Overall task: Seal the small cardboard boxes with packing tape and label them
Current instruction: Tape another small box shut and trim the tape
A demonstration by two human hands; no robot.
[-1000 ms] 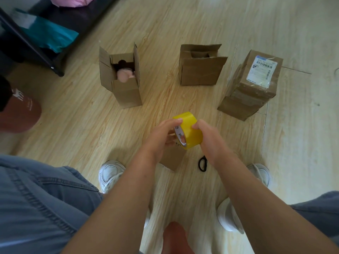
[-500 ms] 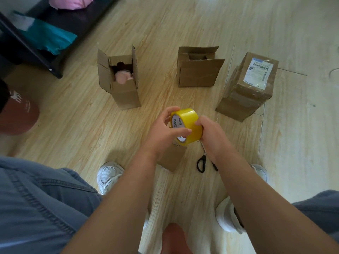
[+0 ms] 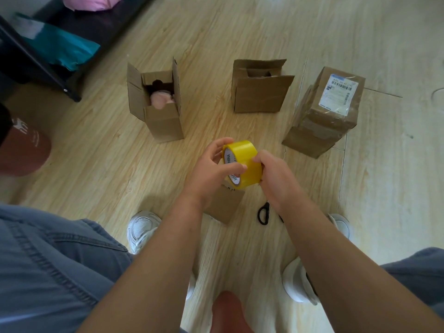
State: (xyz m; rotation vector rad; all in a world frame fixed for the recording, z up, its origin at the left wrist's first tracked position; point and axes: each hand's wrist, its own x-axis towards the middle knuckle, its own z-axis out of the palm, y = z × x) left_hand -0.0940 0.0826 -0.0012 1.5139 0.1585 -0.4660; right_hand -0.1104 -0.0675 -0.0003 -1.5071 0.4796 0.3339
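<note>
Both hands hold a yellow roll of packing tape (image 3: 244, 162) above the floor. My left hand (image 3: 212, 171) grips its printed side and rim, and my right hand (image 3: 276, 177) pinches its outer band. Under the roll stands a small cardboard box (image 3: 224, 205), mostly hidden by my left wrist. Farther off, an open box (image 3: 158, 116) with a pink thing inside stands at the left. A second open box (image 3: 260, 91) stands in the middle. A taped box (image 3: 324, 116) with a white shipping label is at the right.
Black scissors (image 3: 263, 213) lie on the wooden floor beside the near box. My white shoes (image 3: 141, 229) and jeans frame the bottom. A dark rack (image 3: 43, 61) with a teal bag stands at the upper left, and a red-brown cap (image 3: 22, 152) at the left edge.
The roll has turned in my hands, so its printed side now faces me more. My left fingers have shifted across that side. The view has tilted slightly.
</note>
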